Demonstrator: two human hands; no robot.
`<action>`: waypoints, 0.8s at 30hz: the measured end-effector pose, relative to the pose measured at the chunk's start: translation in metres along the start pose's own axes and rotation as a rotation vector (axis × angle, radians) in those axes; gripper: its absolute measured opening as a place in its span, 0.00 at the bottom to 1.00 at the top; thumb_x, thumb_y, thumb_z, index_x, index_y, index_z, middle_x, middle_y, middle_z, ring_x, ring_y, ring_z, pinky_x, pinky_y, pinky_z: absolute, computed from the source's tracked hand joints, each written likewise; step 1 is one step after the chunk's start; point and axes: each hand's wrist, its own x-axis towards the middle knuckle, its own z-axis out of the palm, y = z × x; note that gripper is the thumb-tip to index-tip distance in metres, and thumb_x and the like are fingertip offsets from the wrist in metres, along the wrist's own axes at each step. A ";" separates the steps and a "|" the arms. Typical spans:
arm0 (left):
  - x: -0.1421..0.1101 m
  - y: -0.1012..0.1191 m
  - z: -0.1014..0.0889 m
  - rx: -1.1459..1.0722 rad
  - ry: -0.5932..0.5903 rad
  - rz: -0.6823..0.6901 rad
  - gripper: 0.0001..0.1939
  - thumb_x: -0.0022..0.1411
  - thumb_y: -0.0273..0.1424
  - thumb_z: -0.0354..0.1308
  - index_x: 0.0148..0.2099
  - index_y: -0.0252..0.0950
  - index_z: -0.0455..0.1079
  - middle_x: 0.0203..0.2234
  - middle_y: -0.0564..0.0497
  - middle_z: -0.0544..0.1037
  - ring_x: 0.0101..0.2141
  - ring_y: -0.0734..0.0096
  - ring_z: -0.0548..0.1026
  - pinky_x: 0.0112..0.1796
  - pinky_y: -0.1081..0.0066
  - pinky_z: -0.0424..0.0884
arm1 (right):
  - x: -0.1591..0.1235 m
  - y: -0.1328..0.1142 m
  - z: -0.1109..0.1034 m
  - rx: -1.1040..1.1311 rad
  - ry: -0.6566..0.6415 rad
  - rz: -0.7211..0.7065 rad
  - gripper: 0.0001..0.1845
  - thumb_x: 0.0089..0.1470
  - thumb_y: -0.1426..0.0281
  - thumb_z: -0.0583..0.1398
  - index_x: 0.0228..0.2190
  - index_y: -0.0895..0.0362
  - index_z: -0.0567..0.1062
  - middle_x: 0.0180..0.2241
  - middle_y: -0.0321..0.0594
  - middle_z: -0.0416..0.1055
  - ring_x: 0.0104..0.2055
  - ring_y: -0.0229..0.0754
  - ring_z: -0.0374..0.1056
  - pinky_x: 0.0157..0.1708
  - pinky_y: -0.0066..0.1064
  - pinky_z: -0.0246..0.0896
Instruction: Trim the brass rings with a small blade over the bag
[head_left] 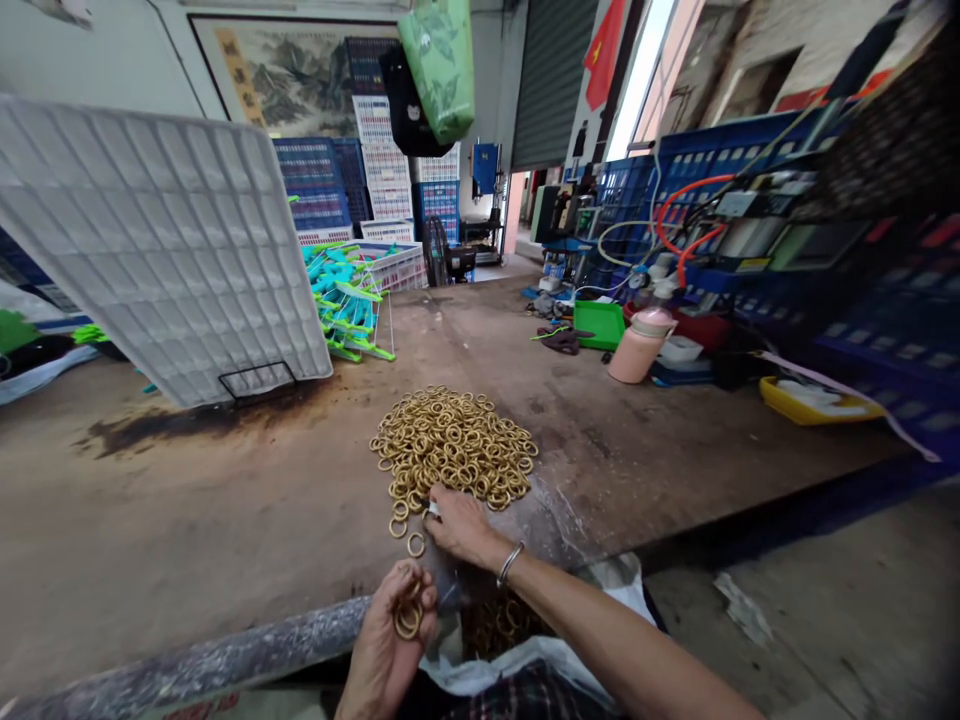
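A heap of brass-coloured rings (457,440) lies on the brown worktable. My right hand (459,525), with a silver bangle at the wrist, reaches to the near edge of the heap. Its fingers are bent down among the rings, and what they pinch, if anything, is hidden. Closer to me, my left hand (394,620) is cupped palm-up around several rings (407,618). One loose ring (415,544) lies between the heap and that hand. Below the table edge, a white sack (480,678) in front of me holds more rings.
A white ribbed panel (172,260) stands tilted at the left, beside cyan and green plastic parts (349,300). On the right are a pink bottle (641,345), a green tray (598,324) and a yellow tray (817,402). The table's front edge (225,650) runs close to me.
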 end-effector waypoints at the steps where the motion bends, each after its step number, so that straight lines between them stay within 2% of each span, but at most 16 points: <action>1: 0.001 0.000 0.001 -0.008 0.032 0.005 0.11 0.42 0.30 0.65 0.28 0.34 0.65 0.23 0.53 0.72 0.22 0.79 0.68 0.18 0.81 0.58 | 0.000 0.002 -0.001 0.011 -0.002 0.004 0.11 0.50 0.67 0.54 0.38 0.56 0.65 0.32 0.42 0.73 0.34 0.43 0.69 0.28 0.29 0.49; 3: 0.003 0.001 0.004 0.002 0.086 0.023 0.11 0.43 0.29 0.65 0.27 0.34 0.65 0.24 0.53 0.73 0.23 0.77 0.70 0.18 0.81 0.60 | -0.001 0.006 -0.001 0.049 0.008 0.012 0.11 0.50 0.68 0.53 0.37 0.56 0.66 0.31 0.41 0.72 0.33 0.41 0.68 0.27 0.28 0.48; 5: 0.003 0.001 0.008 0.041 0.086 0.045 0.12 0.43 0.30 0.65 0.28 0.34 0.65 0.24 0.53 0.73 0.24 0.77 0.71 0.18 0.81 0.60 | -0.005 0.012 0.000 0.138 0.036 0.016 0.08 0.50 0.69 0.53 0.35 0.56 0.67 0.29 0.38 0.71 0.31 0.39 0.66 0.27 0.27 0.47; 10: 0.005 -0.006 0.017 0.210 0.045 0.153 0.17 0.45 0.38 0.64 0.33 0.36 0.63 0.20 0.58 0.69 0.20 0.80 0.67 0.15 0.82 0.57 | -0.025 0.020 -0.003 0.634 0.131 0.064 0.01 0.46 0.72 0.53 0.25 0.56 0.64 0.21 0.30 0.61 0.24 0.34 0.57 0.25 0.24 0.48; 14: 0.007 -0.013 0.025 0.325 0.030 0.199 0.20 0.46 0.41 0.63 0.38 0.37 0.63 0.20 0.58 0.68 0.18 0.80 0.66 0.14 0.81 0.57 | -0.046 0.017 -0.013 0.934 0.073 0.084 0.03 0.45 0.70 0.53 0.24 0.56 0.61 0.19 0.28 0.58 0.22 0.32 0.54 0.23 0.23 0.50; 20: 0.009 -0.019 0.030 0.448 -0.019 0.192 0.17 0.48 0.43 0.60 0.29 0.34 0.63 0.16 0.59 0.64 0.14 0.84 0.57 0.14 0.81 0.52 | -0.061 0.015 -0.019 1.017 0.000 0.074 0.07 0.47 0.66 0.55 0.25 0.56 0.61 0.20 0.28 0.60 0.22 0.32 0.55 0.24 0.23 0.51; 24: 0.008 -0.018 0.026 0.697 0.018 0.323 0.15 0.52 0.43 0.56 0.28 0.34 0.66 0.14 0.60 0.61 0.14 0.82 0.56 0.15 0.79 0.53 | -0.061 0.018 -0.021 0.873 -0.026 0.031 0.10 0.50 0.64 0.53 0.24 0.57 0.64 0.18 0.29 0.58 0.22 0.32 0.54 0.24 0.24 0.49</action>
